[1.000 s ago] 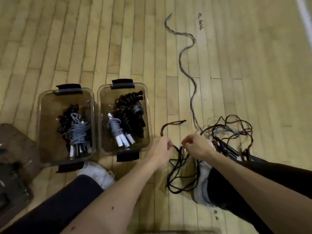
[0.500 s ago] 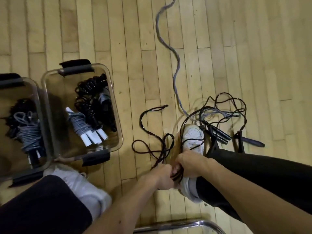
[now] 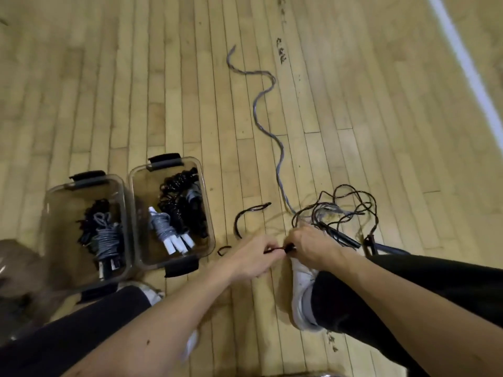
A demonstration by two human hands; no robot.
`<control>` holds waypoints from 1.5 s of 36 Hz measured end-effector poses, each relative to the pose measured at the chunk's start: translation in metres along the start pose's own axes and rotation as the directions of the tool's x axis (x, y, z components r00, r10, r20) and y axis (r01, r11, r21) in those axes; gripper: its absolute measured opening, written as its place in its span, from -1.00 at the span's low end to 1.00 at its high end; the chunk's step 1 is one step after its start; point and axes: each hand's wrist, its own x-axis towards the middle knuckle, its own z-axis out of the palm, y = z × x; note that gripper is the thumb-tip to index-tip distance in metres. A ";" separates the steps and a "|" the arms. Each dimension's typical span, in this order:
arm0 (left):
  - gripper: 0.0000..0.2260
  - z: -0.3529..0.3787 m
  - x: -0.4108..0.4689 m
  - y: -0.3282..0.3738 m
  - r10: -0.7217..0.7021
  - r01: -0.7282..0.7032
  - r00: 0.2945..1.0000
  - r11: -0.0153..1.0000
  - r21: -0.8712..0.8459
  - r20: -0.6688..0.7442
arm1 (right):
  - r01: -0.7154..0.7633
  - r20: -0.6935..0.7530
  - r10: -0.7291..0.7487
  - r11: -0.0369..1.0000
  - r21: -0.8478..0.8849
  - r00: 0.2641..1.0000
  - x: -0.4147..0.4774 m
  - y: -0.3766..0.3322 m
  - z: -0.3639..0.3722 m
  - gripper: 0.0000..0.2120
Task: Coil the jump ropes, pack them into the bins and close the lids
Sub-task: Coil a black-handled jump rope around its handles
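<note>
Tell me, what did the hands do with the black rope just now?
The left hand and right hand drew in more black rope, so fewer loops lie on the floor, and now pinch a short stretch between them. The bins and grey rope stayed put.

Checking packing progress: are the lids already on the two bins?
No, the left bin and right bin stand open, coiled ropes showing inside.
</note>
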 end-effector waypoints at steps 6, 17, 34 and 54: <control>-0.81 -0.046 -0.053 0.050 0.074 -0.074 0.989 0.997 0.006 -0.127 | -0.002 -0.117 0.007 0.999 0.046 0.993 -0.050 -0.022 -0.079 -0.76; -0.83 -0.101 -0.176 0.177 0.344 -0.388 0.813 0.922 0.005 -0.470 | 0.148 -0.500 -0.075 0.983 0.109 0.863 -0.199 -0.054 -0.206 -0.75; -0.80 -0.091 -0.291 0.257 0.473 -0.594 0.418 0.788 0.161 -0.776 | 0.079 -0.415 -0.058 0.996 0.034 0.908 -0.300 -0.087 -0.183 -0.48; -0.78 -0.122 -0.370 0.275 0.671 -0.445 0.047 0.677 0.586 -0.740 | 0.471 -0.435 -0.314 0.823 0.318 0.844 -0.327 -0.112 -0.182 -0.63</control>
